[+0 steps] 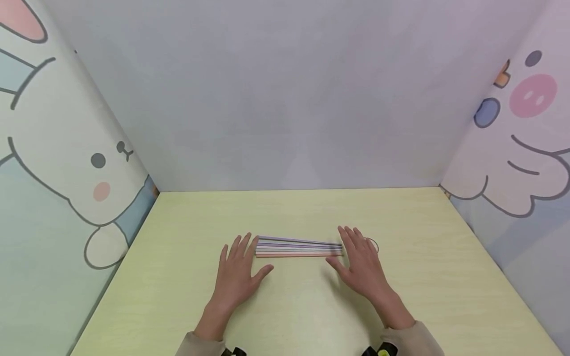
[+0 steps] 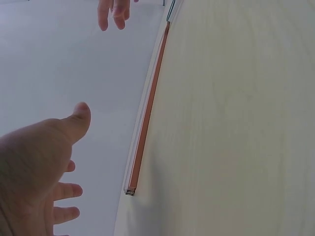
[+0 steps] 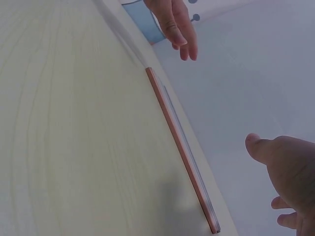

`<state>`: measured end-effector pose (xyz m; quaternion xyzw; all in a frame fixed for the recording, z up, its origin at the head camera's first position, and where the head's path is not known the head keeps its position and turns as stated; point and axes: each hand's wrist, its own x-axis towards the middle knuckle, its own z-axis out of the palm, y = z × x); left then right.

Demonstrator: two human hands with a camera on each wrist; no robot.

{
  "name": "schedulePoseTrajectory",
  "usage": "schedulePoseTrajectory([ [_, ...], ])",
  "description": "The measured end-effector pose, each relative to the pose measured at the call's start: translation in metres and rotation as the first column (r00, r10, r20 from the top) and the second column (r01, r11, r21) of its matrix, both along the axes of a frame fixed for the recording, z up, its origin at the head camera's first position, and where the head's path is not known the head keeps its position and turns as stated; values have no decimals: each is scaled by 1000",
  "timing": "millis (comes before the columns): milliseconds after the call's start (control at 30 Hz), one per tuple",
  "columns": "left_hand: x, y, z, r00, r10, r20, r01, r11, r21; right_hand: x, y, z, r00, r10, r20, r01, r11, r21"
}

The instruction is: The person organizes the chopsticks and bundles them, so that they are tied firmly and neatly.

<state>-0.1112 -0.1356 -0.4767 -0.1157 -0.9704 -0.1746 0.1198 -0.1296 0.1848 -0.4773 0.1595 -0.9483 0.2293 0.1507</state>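
Observation:
A flat bundle of thin, long strips [image 1: 296, 249] in purple, white and reddish orange lies crosswise on the table, slightly spread towards its left end. A thin dark loop [image 1: 377, 245] shows by its right end, partly behind the right hand. My left hand [image 1: 237, 277] is at the left end, fingers straight and thumb spread. At the right end my right hand [image 1: 362, 267] is held the same way, with a shadow below it. Both wrist views show the orange edge strip [image 2: 147, 118] apart from the thumbs, and neither hand grips anything.
The pale wooden table [image 1: 303, 210] runs back to a plain grey-white wall panel [image 1: 294, 99]. Side panels with cartoon animals, a white one [image 1: 67, 163] at left and a pig [image 1: 512, 123] at right, border the table.

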Motion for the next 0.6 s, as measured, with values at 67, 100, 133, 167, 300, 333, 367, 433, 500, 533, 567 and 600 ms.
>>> schedulePoseTrajectory([
  [67,-2,1,-1,1000,-5,2,5,1000,-2,-1,-2,-1,1000,5,18,-5,1000,-4],
  [100,-4,1,-2,1000,-8,6,8,1000,-2,-2,-3,-2,1000,5,26,-5,1000,-4],
  [133,-4,2,-3,1000,-10,13,10,1000,-3,-2,-4,-3,999,7,33,-7,1000,-7],
  [167,-5,2,-5,1000,-11,20,11,1000,-5,-3,-5,-3,999,7,37,-7,1000,-8],
  [300,-7,4,-10,999,-12,34,13,1000,-18,-5,-8,-7,999,12,37,-11,1000,-17],
  [333,-7,4,-10,999,-13,34,14,1000,-19,-5,-9,-8,999,14,38,-13,1000,-19],
  [367,-8,4,-11,999,-14,35,15,1000,-23,-6,-10,-9,999,15,41,-14,1000,-18],
  [433,-8,5,-12,999,-18,34,18,1000,-24,-7,-10,-11,999,20,50,-19,1000,-19],
  [500,-9,5,-12,999,-19,36,20,999,-26,-8,-11,-13,998,24,60,-23,1000,-19],
  [533,-9,5,-13,999,-20,39,21,999,-26,-9,-12,-14,998,28,61,-27,999,-21],
  [567,-10,5,-13,999,-20,41,21,999,-30,-9,-13,-15,998,31,61,-30,999,-22],
  [600,-10,5,-14,999,-20,44,22,999,-33,-10,-13,-15,998,37,58,-35,999,-25],
])
